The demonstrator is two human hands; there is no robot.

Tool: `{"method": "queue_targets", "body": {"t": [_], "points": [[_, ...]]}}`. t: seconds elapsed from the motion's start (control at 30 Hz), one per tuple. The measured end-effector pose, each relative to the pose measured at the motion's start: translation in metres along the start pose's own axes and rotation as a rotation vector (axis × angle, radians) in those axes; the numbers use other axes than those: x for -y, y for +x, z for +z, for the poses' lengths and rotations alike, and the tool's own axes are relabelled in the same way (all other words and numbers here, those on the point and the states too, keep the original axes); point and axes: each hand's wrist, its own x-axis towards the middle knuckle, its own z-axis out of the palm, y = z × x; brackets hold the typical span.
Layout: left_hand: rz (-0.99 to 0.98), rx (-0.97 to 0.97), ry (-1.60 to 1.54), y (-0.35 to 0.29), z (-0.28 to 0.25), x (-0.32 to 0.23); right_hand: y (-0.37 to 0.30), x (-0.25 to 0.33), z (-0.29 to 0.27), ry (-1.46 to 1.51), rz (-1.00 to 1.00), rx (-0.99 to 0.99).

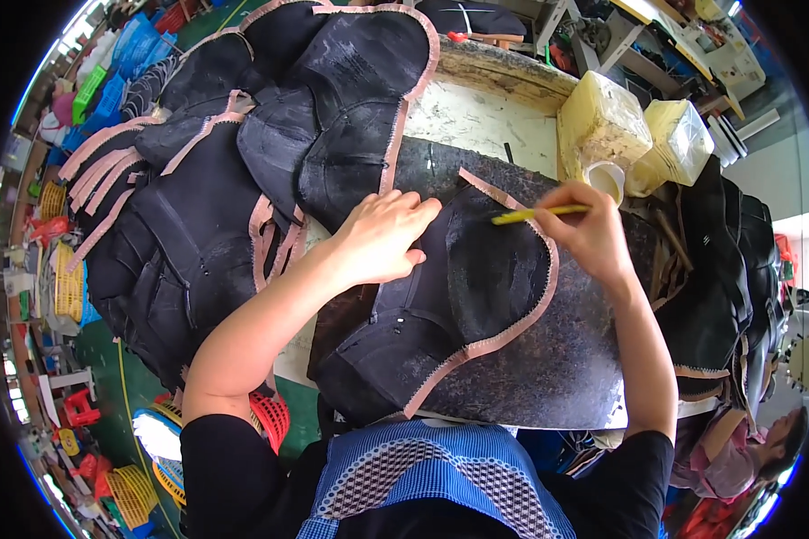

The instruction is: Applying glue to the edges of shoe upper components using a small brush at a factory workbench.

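Note:
A black moulded fabric cup piece point(499, 269) with a pink zigzag-stitched edge lies on the dark board point(548, 377) in front of me. My right hand point(589, 229) pinches a thin yellow-handled brush point(539, 214), its dark tip at the upper part of the right cup. My left hand point(386, 235) rests with bent fingers on the piece's upper left side; the fingers are apart and I see nothing in them. Just beyond the left hand lies another black cup piece point(351, 99) with the same pink edging, its surface streaked whitish.
Piles of black pieces lie at the left point(171, 234) and right point(715, 269). Two yellowed plastic containers point(602, 117) stand at the board's far right, a white cup point(605, 178) beside them. Baskets line the floor at left. Another person point(737, 454) is at lower right.

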Motion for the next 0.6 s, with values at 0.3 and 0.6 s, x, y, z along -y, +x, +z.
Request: {"method": "queue_targets", "body": {"t": [0.3,0.6], "points": [[-0.022,0.009,-0.052,-0.005,-0.003,0.004,-0.101,0.005,-0.013,0.081,0.094,0.022],[0.054,-0.115,0.049,-0.006,0.004,0.002,-0.091,0.015,-0.023,-0.093,0.103,0.166]]}}
